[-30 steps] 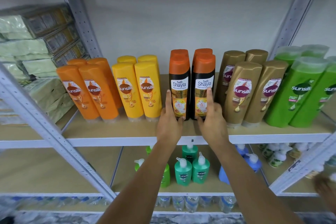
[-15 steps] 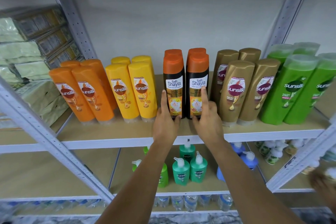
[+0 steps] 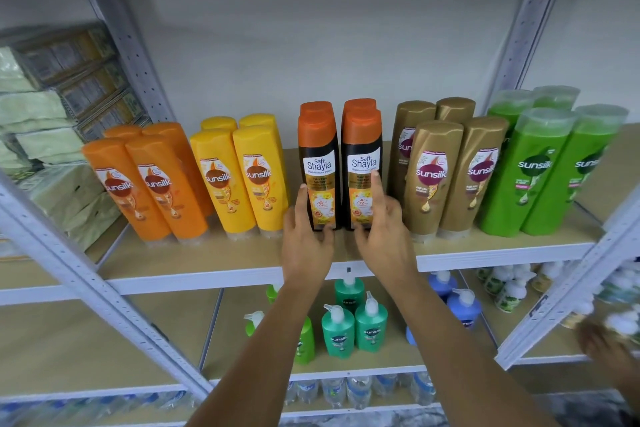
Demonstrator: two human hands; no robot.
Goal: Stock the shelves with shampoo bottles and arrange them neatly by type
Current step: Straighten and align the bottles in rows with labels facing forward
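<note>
Two black Shayla shampoo bottles with orange caps, the left bottle (image 3: 318, 163) and the right bottle (image 3: 363, 159), stand upright side by side at the middle of the top shelf (image 3: 207, 256), with two more of the same behind them. My left hand (image 3: 304, 243) grips the lower left side of the left bottle. My right hand (image 3: 384, 239) grips the lower right side of the right bottle, index finger up its label. Orange Sunsilk bottles (image 3: 145, 187) and yellow ones (image 3: 239, 180) stand to the left, gold ones (image 3: 433, 173) and green ones (image 3: 540, 170) to the right.
A slanted white upright post (image 3: 86, 281) crosses the left foreground and another (image 3: 571, 288) the right. Green pump bottles (image 3: 349, 326) and blue ones (image 3: 462, 305) stand on the shelf below, water bottles (image 3: 346, 388) lower still. Wrapped packs (image 3: 45, 135) fill the left bay. Another person's hand (image 3: 602, 347) shows at lower right.
Both hands stay on the two front Shayla bottles and have closed in a little around their bases. The rows of bottles have not visibly shifted.
</note>
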